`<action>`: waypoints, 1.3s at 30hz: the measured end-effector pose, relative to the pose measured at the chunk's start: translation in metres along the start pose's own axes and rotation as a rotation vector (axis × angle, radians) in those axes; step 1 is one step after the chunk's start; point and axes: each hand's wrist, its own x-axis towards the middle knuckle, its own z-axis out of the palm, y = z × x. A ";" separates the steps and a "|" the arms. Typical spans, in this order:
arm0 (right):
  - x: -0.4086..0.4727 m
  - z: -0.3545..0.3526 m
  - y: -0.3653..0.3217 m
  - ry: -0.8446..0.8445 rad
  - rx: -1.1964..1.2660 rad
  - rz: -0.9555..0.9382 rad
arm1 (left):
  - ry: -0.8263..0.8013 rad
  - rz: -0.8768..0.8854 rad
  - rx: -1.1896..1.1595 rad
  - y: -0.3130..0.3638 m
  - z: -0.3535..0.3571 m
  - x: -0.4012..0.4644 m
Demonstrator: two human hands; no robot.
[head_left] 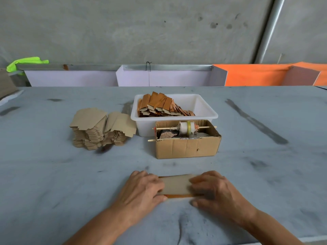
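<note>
Cardboard piece (177,185), flat, tan, orange along its near edge, under outstretched fingers of left hand (143,190) and right hand (215,191).

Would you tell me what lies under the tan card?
An orange layer shows along the near edge of the tan card; the left hand, right hand and card hide the rest.

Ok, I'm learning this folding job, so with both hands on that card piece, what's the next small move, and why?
Probably press along the near edge to set the fold. The left hand and right hand lie on the ends of the card piece, an orange strip shows along its near side, and the folded pieces in the white tub look creased flat.
</note>
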 end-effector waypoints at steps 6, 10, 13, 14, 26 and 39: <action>-0.001 0.001 0.000 0.209 0.159 0.071 | 0.181 -0.104 -0.546 -0.007 -0.009 0.002; 0.009 -0.013 -0.006 0.311 0.522 0.247 | 0.314 -0.418 -1.056 -0.004 -0.023 0.014; 0.014 -0.024 -0.004 0.335 0.740 0.314 | 0.320 -0.537 -1.258 0.001 -0.030 0.022; 0.015 -0.027 -0.004 0.326 0.783 0.326 | 0.297 -0.554 -1.272 0.003 -0.031 0.024; 0.020 -0.034 -0.027 0.594 0.479 0.524 | 0.407 -0.722 -1.485 0.017 -0.034 0.038; 0.023 -0.031 -0.038 0.281 1.059 0.735 | 0.440 -0.839 -1.365 0.021 -0.020 0.034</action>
